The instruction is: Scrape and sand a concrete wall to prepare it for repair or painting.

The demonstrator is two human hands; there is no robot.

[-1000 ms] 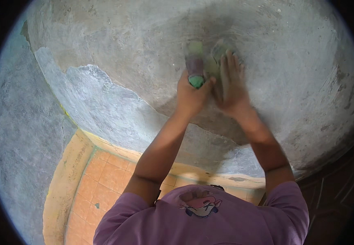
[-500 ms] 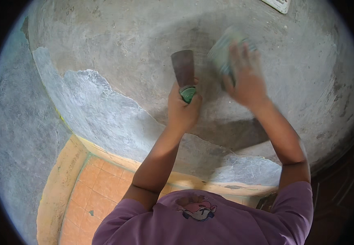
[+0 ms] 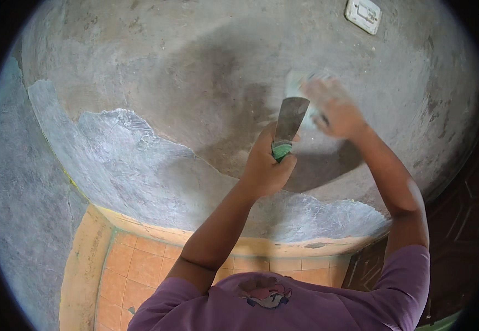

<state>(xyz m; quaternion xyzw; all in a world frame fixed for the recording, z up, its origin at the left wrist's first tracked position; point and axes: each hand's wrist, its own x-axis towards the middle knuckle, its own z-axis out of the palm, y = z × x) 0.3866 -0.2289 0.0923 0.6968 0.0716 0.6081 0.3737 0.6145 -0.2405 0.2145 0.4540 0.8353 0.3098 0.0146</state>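
Observation:
My left hand [image 3: 270, 165] is closed round the green handle [image 3: 281, 151] of a putty knife [image 3: 291, 119], whose dark, flared blade points up and away from me. Farther to the right, my right hand [image 3: 336, 107] is smeared by motion. It holds a pale green and white pad or folded cloth [image 3: 294, 84] at the grey wall [image 3: 212, 71]. Fingers and blade hide part of this pad, so its exact kind cannot be made out. The blade's tip overlaps the pad in view; whether they touch is unclear.
A white switch plate [image 3: 363, 15] is set in the wall at upper right. Lower down, paler plaster [image 3: 123, 149] has a ragged edge. An orange tiled floor [image 3: 145, 265] meets a yellowish skirting [image 3: 85, 248]. Dark panelled wood [image 3: 449, 259] stands at right.
My left hand with the putty knife has shifted right, closer to the pad. My right hand and the pad have swept across the wall. The view has tilted, showing the whole switch plate.

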